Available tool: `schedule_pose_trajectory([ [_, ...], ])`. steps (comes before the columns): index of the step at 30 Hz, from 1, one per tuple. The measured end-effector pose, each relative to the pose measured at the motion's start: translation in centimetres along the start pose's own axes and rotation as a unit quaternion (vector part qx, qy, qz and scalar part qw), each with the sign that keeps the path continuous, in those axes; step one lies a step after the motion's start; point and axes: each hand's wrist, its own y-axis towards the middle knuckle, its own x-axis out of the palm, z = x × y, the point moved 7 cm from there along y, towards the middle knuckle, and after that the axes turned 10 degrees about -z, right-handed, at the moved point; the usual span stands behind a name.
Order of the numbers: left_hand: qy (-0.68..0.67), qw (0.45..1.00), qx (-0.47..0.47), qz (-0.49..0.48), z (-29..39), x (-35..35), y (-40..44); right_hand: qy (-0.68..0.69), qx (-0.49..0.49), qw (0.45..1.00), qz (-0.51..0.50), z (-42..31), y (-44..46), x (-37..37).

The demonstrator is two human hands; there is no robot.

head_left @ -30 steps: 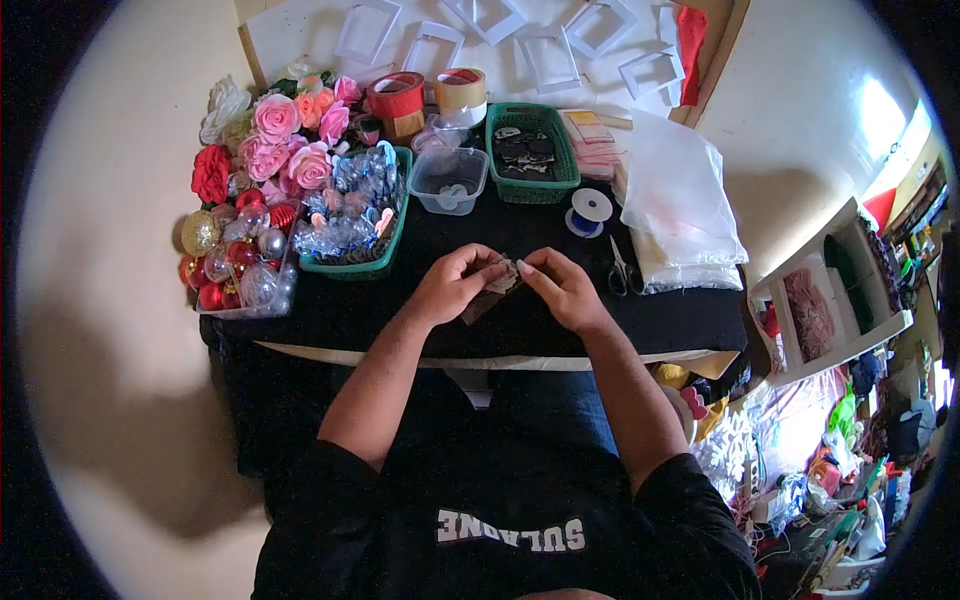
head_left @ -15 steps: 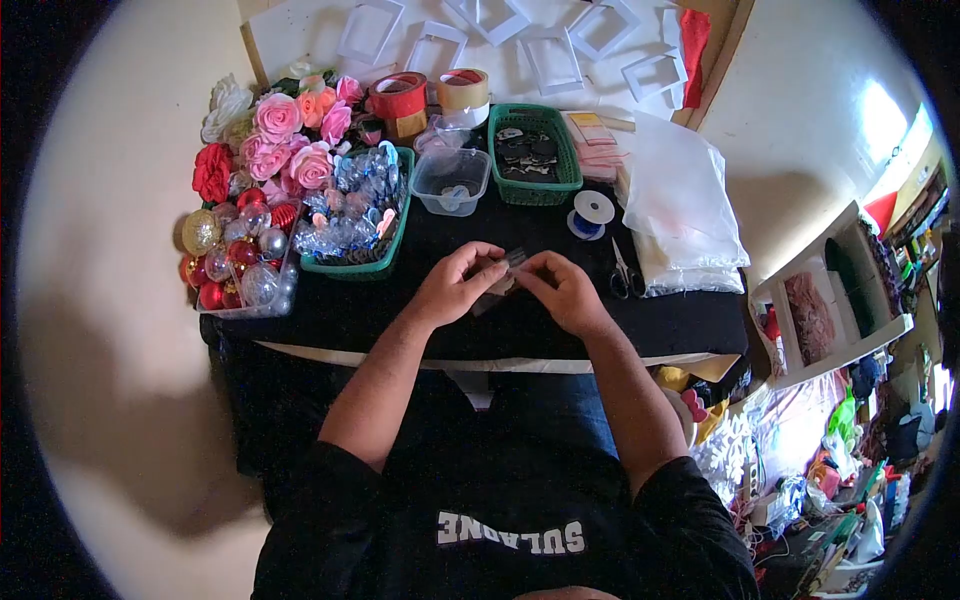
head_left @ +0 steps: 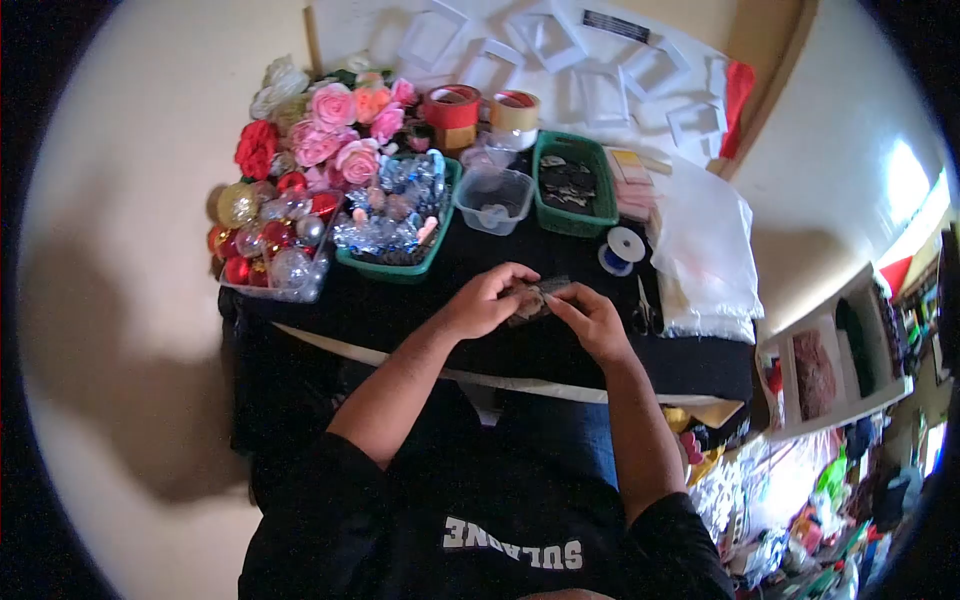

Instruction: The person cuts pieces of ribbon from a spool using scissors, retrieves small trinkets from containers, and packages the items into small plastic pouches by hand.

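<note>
Over the black cloth near the table's front edge, both hands hold a small clear plastic packet (head_left: 532, 307) with something pale in it, too small to name. My left hand (head_left: 490, 302) pinches its left side between thumb and fingers. On the other side, my right hand (head_left: 594, 322) has thumb and forefinger closed on its upper right edge. Just right of my right hand lie scissors (head_left: 643, 308), partly in shadow. A spool of blue thread (head_left: 621, 250) stands a little behind them.
Behind the hands are a clear tub (head_left: 494, 222), a green basket (head_left: 562, 215) of dark pieces and a green basket (head_left: 437, 255) of wrapped items. Baubles (head_left: 275, 240) and artificial roses (head_left: 335, 125) fill the left; plastic bags (head_left: 706, 250) lie right. Tape rolls (head_left: 452, 105) and white frames (head_left: 603, 98) sit behind.
The camera view has shifted, so the table appears further right and lower. The packet has turned flatter and shows more between the hands, which both still grip it.
</note>
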Motion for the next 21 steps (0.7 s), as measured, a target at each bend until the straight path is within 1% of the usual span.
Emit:
schedule_pose_trajectory([
  [1,0.002,1.0,-0.01,-0.002,0.3,0.1,-0.1,-0.003,-0.005,1.0,-0.011,0.1,0.1,0.1],
  [2,-0.008,1.0,0.023,-0.013,-0.3,0.1,0.1,-0.014,-0.034,0.999,-0.019,0.2,0.3,0.2],
  [3,-0.007,1.0,0.023,-0.004,0.2,-0.1,-0.1,-0.023,-0.062,0.997,-0.025,0.0,0.3,0.3],
  [4,0.0,1.0,-0.008,-0.012,0.5,0.1,-0.3,0.006,-0.071,0.997,-0.036,0.0,0.4,0.6],
  [5,0.006,0.999,-0.038,-0.021,0.5,0.2,-0.4,0.004,-0.073,0.996,-0.042,0.1,0.4,0.7],
  [7,0.012,0.999,-0.024,-0.019,0.1,0.1,-0.3,-0.031,-0.041,0.998,-0.035,-0.5,0.2,0.6],
  [8,0.009,1.0,-0.009,-0.02,0.0,0.1,-0.3,-0.034,-0.043,0.998,-0.039,-0.5,0.3,0.8],
  [9,0.005,1.0,0.005,-0.021,0.3,0.2,-0.3,-0.038,-0.071,0.996,-0.037,-0.7,0.2,0.9],
  [10,0.007,1.0,0.0,-0.021,0.2,0.2,-0.3,-0.042,-0.1,0.993,-0.035,-1.0,0.2,0.9],
  [11,0.007,1.0,0.001,-0.018,0.3,0.2,-0.4,-0.044,-0.101,0.993,-0.037,-1.0,0.3,1.0],
  [13,-0.016,0.999,-0.015,-0.023,0.7,0.4,-0.5,0.02,-0.079,0.996,-0.035,-0.9,0.1,1.0],
  [14,-0.016,0.999,-0.013,-0.026,0.5,0.4,-0.3,0.019,-0.08,0.996,-0.032,-0.9,0.2,0.8],
  [16,-0.003,1.0,0.001,-0.001,0.1,0.1,0.0,0.019,-0.053,0.998,-0.009,-0.1,0.2,0.4],
  [20,-0.008,1.0,-0.003,0.004,-0.3,0.1,0.0,0.024,-0.047,0.999,0.013,0.8,0.5,-0.3],
  [21,-0.006,1.0,-0.001,0.006,0.0,0.1,0.0,0.031,-0.083,0.996,0.02,0.9,0.8,-0.3],
])
